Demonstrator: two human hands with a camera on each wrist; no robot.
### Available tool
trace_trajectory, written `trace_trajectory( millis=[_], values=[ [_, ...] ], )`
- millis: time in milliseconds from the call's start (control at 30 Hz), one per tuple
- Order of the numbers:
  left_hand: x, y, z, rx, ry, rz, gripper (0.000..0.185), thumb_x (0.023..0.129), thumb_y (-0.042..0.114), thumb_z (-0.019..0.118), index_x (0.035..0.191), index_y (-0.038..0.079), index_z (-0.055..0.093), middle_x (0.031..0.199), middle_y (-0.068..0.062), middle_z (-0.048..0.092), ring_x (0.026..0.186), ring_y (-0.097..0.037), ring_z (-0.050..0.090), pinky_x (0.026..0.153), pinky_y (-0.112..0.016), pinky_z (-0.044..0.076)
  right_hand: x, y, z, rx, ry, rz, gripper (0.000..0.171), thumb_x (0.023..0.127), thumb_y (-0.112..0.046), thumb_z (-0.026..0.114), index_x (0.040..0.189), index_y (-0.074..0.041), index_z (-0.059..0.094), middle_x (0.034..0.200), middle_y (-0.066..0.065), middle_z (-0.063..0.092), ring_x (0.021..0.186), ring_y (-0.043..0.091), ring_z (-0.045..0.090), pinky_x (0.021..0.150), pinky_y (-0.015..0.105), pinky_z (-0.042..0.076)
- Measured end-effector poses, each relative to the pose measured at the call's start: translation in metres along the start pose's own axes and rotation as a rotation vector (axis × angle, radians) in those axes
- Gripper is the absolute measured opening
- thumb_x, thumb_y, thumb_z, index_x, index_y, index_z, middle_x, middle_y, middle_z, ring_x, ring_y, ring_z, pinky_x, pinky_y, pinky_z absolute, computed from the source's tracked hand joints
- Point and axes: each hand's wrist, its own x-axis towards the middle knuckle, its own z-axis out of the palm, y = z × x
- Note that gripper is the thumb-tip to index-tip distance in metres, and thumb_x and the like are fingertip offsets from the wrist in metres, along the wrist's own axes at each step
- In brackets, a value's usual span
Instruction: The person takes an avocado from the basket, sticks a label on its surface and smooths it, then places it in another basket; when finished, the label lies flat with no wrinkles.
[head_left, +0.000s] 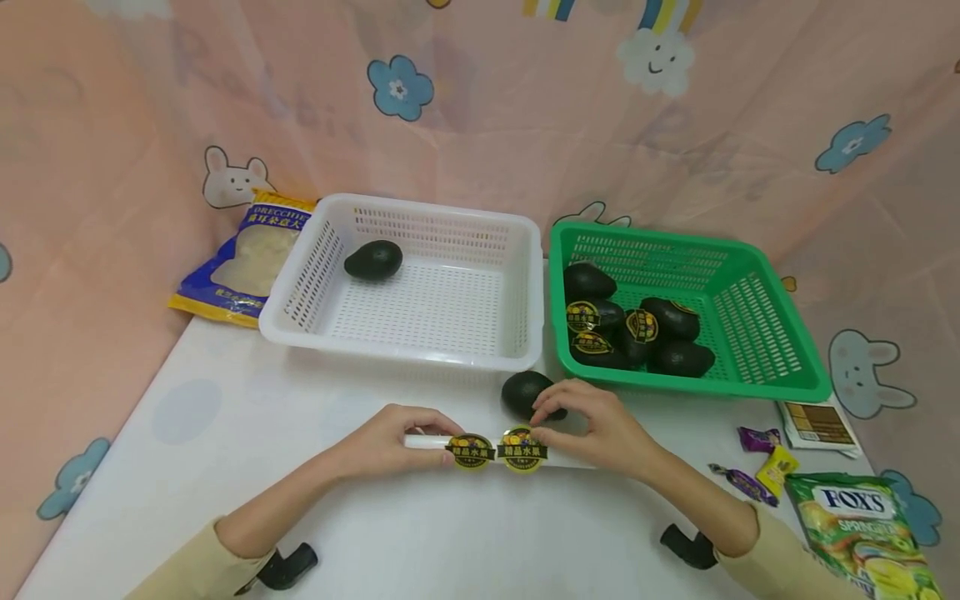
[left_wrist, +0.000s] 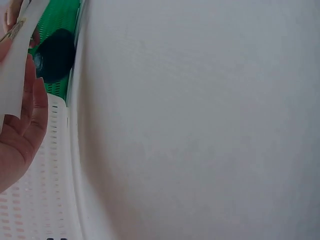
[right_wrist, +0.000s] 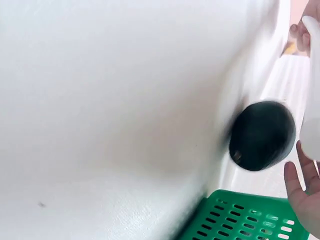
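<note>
My left hand point(head_left: 393, 442) grips a white strip of labels point(head_left: 426, 442), its thumb beside a round black-and-gold fruit sticker point(head_left: 471, 451). A second such sticker point(head_left: 522, 448) sits to the right on the strip, its edge between the thumb and fingers of my right hand point(head_left: 592, 425). Behind that hand's fingertips a dark avocado point(head_left: 525, 393) lies on the table, in front of the white basket point(head_left: 401, 354). The strip's plain white back point(right_wrist: 314, 90) shows in the right wrist view. In the left wrist view, the left hand's fingers point(left_wrist: 37, 107) are behind the strip.
One avocado point(head_left: 373, 260) lies in the white basket. Several avocados point(head_left: 678, 358), some stickered, fill the left of the green basket point(head_left: 787, 333). A pasta bag point(head_left: 251, 258) leans at the left. Wrapped candies point(head_left: 750, 483) and a green FOX'S bag point(head_left: 862, 525) lie at the right.
</note>
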Motion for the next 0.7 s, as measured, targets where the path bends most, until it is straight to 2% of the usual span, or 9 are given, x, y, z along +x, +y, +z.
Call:
trace_trajectory(
  millis=[100,200,333,433,500,600,700],
  values=[
    [0.000,0.000,0.001,-0.009,-0.001,0.002,0.028,0.087,0.035,0.074,0.112,0.022,0.072,0.105,0.012,0.070,0.099,-0.011,0.064,0.085,-0.032,0.050,-0.003,-0.002,0.001,0.002,0.028,-0.004,0.021,0.079,-0.019,0.083,0.086,-0.032,0.068,0.099,-0.015,0.065,0.097,0.007,0.057,0.080,0.031,0.051],
    [0.001,0.000,0.003,-0.024,-0.005,-0.016,0.027,0.087,0.034,0.074,0.111,0.022,0.072,0.105,0.012,0.070,0.100,-0.011,0.064,0.087,-0.033,0.049,-0.005,-0.004,0.001,0.032,0.037,-0.002,0.019,0.079,-0.016,0.083,0.085,-0.028,0.069,0.097,-0.016,0.065,0.096,0.008,0.057,0.080,0.032,0.051],
    [0.000,-0.004,0.007,-0.052,-0.022,-0.054,0.025,0.087,0.033,0.074,0.109,0.021,0.073,0.103,0.013,0.071,0.098,-0.009,0.064,0.089,-0.032,0.049,-0.009,-0.006,0.002,0.089,0.050,-0.012,0.018,0.079,-0.011,0.082,0.087,-0.022,0.070,0.097,-0.010,0.066,0.097,0.011,0.057,0.082,0.031,0.050],
    [0.000,-0.007,0.012,-0.064,-0.044,-0.056,0.025,0.087,0.032,0.074,0.109,0.020,0.073,0.102,0.013,0.071,0.097,-0.008,0.064,0.088,-0.029,0.049,-0.013,-0.006,0.001,0.175,0.065,0.032,0.018,0.082,-0.006,0.078,0.089,-0.019,0.069,0.098,-0.004,0.067,0.096,0.013,0.058,0.083,0.029,0.050],
    [-0.001,-0.009,0.016,-0.051,-0.070,-0.045,0.025,0.087,0.033,0.074,0.110,0.022,0.072,0.104,0.014,0.070,0.098,-0.007,0.063,0.088,-0.028,0.049,-0.014,-0.006,-0.001,0.264,0.069,0.119,0.015,0.085,-0.004,0.074,0.091,-0.017,0.068,0.098,0.000,0.066,0.094,0.015,0.059,0.083,0.028,0.051],
    [-0.002,-0.008,0.022,0.016,-0.120,-0.013,0.033,0.087,0.037,0.074,0.116,0.022,0.070,0.108,0.015,0.068,0.101,-0.006,0.061,0.091,-0.028,0.048,-0.014,-0.007,-0.006,0.382,0.064,0.314,0.003,0.091,-0.009,0.069,0.094,-0.011,0.067,0.098,0.004,0.066,0.092,0.019,0.059,0.082,0.028,0.052],
    [0.000,-0.002,0.026,0.148,-0.137,0.026,0.043,0.086,0.046,0.072,0.121,0.022,0.066,0.113,0.015,0.064,0.104,-0.004,0.058,0.092,-0.028,0.047,-0.013,-0.009,-0.009,0.445,0.057,0.477,0.013,0.093,-0.018,0.067,0.098,-0.005,0.067,0.098,0.006,0.066,0.094,0.023,0.058,0.082,0.029,0.051]
  ],
)
